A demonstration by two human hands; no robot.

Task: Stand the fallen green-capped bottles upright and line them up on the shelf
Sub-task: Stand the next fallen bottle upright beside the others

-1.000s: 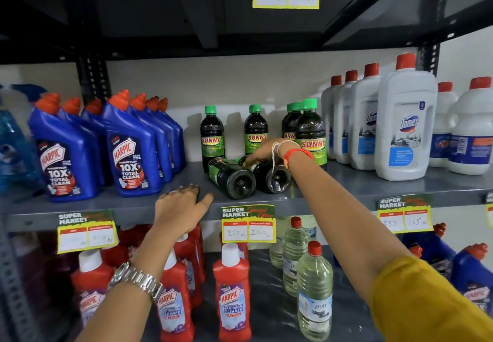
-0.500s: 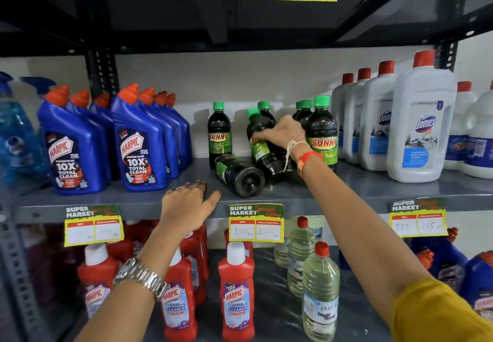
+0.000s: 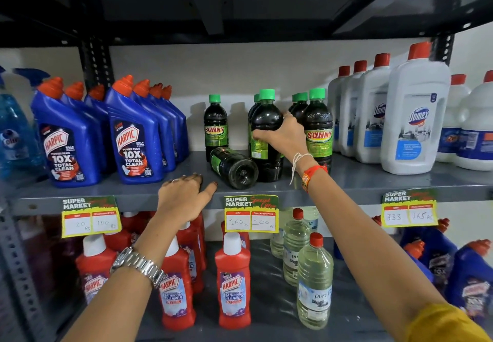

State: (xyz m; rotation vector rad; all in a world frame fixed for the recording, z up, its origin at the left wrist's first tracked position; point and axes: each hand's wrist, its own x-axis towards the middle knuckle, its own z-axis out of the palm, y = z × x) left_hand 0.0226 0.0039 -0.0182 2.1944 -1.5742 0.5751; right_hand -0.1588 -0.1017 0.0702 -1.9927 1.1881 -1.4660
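Observation:
Dark green-capped Sunny bottles stand on the grey middle shelf (image 3: 354, 181). My right hand (image 3: 284, 137) grips one green-capped bottle (image 3: 265, 120) around its middle; it stands upright on the shelf. Just left of it a fallen green-capped bottle (image 3: 234, 167) lies on its side, base towards me. Another upright Sunny bottle (image 3: 216, 125) stands behind the fallen one, and several more (image 3: 318, 128) stand to the right of my hand. My left hand (image 3: 184, 197) rests flat on the shelf's front edge, fingers spread, holding nothing.
Blue Harpic bottles (image 3: 133, 139) crowd the shelf's left, white Domex bottles (image 3: 416, 120) its right. Price tags (image 3: 251, 213) hang from the front edge. Below stand red Harpic bottles (image 3: 232, 283) and clear bottles (image 3: 314, 283). A dark shelf (image 3: 240, 16) overhangs above.
My right hand has lifted one fallen bottle from lying, through a tilt, to upright on the shelf. The other fallen bottle and my left hand have stayed put.

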